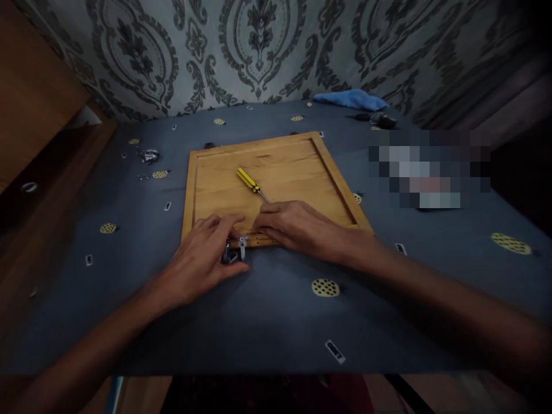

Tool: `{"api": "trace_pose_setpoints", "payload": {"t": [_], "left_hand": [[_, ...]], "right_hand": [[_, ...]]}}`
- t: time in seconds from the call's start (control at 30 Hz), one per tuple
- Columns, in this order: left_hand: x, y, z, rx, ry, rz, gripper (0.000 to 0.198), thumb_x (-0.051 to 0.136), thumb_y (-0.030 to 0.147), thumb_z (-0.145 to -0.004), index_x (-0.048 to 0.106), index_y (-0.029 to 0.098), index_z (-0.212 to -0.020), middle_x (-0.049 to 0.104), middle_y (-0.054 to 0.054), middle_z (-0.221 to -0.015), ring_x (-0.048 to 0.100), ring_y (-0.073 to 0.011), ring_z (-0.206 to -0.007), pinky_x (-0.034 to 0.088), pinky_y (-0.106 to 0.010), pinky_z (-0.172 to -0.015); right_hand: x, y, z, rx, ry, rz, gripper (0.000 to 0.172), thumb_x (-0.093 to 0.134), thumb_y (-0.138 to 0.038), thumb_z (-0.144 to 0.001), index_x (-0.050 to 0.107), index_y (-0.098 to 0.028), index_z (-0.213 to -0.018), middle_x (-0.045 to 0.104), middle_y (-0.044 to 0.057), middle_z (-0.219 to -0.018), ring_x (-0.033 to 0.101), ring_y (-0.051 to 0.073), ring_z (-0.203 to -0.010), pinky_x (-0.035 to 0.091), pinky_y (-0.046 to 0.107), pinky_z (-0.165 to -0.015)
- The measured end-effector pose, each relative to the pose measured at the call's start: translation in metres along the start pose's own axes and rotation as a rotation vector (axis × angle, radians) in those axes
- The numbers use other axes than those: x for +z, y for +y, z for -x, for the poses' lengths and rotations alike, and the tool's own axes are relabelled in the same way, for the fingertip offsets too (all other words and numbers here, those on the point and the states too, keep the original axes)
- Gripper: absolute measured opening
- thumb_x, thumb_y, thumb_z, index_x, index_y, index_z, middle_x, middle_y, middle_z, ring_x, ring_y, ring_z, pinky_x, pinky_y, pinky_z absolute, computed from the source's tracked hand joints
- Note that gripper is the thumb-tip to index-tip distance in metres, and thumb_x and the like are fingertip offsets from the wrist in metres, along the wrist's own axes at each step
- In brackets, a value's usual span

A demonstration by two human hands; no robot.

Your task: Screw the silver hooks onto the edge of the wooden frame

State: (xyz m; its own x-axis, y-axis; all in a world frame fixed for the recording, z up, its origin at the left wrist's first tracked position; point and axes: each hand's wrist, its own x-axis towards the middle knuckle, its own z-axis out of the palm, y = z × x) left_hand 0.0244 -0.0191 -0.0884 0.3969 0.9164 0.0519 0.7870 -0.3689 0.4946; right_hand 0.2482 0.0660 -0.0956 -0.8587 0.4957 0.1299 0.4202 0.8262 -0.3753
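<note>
A framed wooden panel point(276, 172), likely a cabinet door, lies flat on the cloth-covered table. At its near edge my left hand point(204, 250) curls thumb and fingers around a metal cabinet hinge point(242, 247), whose silvery plate sits against the wood beside small holes. My right hand point(297, 227) rests over the same edge, just right of the hinge, with its fingers pressed together; anything between them is hidden. A screwdriver point(248, 180) with a yellow and black handle lies on the panel, its shaft running toward my right hand's knuckles, where the tip is covered.
Another metal hinge point(149, 155) and a few tiny screws point(142, 177) lie at the left on the tablecloth point(276, 322). A blue cloth point(351, 99) and a dark object point(379, 119) are at the back right, above a blurred-out patch. Wooden furniture point(38, 86) stands at the left.
</note>
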Motion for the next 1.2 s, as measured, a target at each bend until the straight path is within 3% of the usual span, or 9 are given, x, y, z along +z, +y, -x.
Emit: {"api": "trace_pose_setpoints", "payload": {"t": [0.13, 0.4, 0.67, 0.97, 1.1, 1.2], "left_hand": [[-0.002, 0.001, -0.001, -0.006, -0.008, 0.008, 0.070, 0.082, 0.036, -0.080, 0.044, 0.030, -0.138, 0.070, -0.003, -0.114, 0.062, -0.0304, -0.113, 0.049, -0.046, -0.098], [-0.001, 0.001, -0.001, -0.010, -0.009, 0.010, 0.072, 0.083, 0.034, -0.079, 0.044, 0.028, -0.139, 0.070, -0.003, -0.113, 0.062, -0.0305, -0.112, 0.050, -0.046, -0.097], [-0.004, 0.004, -0.001, 0.019, -0.012, 0.001, 0.068, 0.080, 0.034, -0.082, 0.043, 0.026, -0.138, 0.069, -0.003, -0.113, 0.061, -0.0283, -0.113, 0.049, -0.044, -0.098], [-0.003, 0.003, -0.001, 0.023, -0.005, -0.014, 0.065, 0.080, 0.034, -0.082, 0.044, 0.024, -0.136, 0.068, -0.005, -0.112, 0.061, -0.0287, -0.110, 0.050, -0.043, -0.095], [-0.003, 0.003, -0.001, 0.020, -0.005, -0.010, 0.068, 0.081, 0.035, -0.082, 0.042, 0.025, -0.137, 0.069, -0.005, -0.112, 0.062, -0.0299, -0.112, 0.050, -0.044, -0.095], [-0.002, 0.002, -0.001, 0.022, -0.007, -0.011, 0.069, 0.080, 0.037, -0.082, 0.041, 0.027, -0.138, 0.069, -0.004, -0.114, 0.061, -0.0301, -0.115, 0.049, -0.045, -0.097]], "right_hand": [[-0.015, 0.005, -0.007, -0.062, -0.144, -0.033, 0.020, 0.051, -0.008, -0.096, 0.066, -0.016, -0.085, 0.063, 0.003, -0.083, 0.059, 0.013, -0.075, 0.040, 0.024, -0.067], [-0.027, 0.010, -0.016, -0.136, -0.224, -0.050, 0.022, 0.054, -0.002, -0.090, 0.068, -0.018, -0.085, 0.068, 0.001, -0.082, 0.061, 0.013, -0.075, 0.039, 0.024, -0.067], [-0.031, 0.006, -0.024, -0.182, -0.265, -0.043, 0.023, 0.051, -0.001, -0.091, 0.069, -0.014, -0.085, 0.069, 0.004, -0.088, 0.060, 0.013, -0.075, 0.036, 0.025, -0.065], [-0.026, 0.014, -0.028, -0.375, -0.235, -0.068, 0.019, 0.054, -0.004, -0.095, 0.068, -0.017, -0.094, 0.071, 0.003, -0.094, 0.061, 0.015, -0.082, 0.039, 0.029, -0.070], [-0.024, 0.009, -0.025, -0.354, -0.210, 0.009, 0.018, 0.052, -0.008, -0.098, 0.068, -0.017, -0.100, 0.072, 0.006, -0.104, 0.063, 0.017, -0.090, 0.042, 0.030, -0.074], [-0.021, 0.002, -0.026, -0.267, -0.248, 0.136, 0.013, 0.055, -0.014, -0.100, 0.068, -0.016, -0.095, 0.071, 0.005, -0.094, 0.063, 0.017, -0.082, 0.038, 0.030, -0.066]]}}
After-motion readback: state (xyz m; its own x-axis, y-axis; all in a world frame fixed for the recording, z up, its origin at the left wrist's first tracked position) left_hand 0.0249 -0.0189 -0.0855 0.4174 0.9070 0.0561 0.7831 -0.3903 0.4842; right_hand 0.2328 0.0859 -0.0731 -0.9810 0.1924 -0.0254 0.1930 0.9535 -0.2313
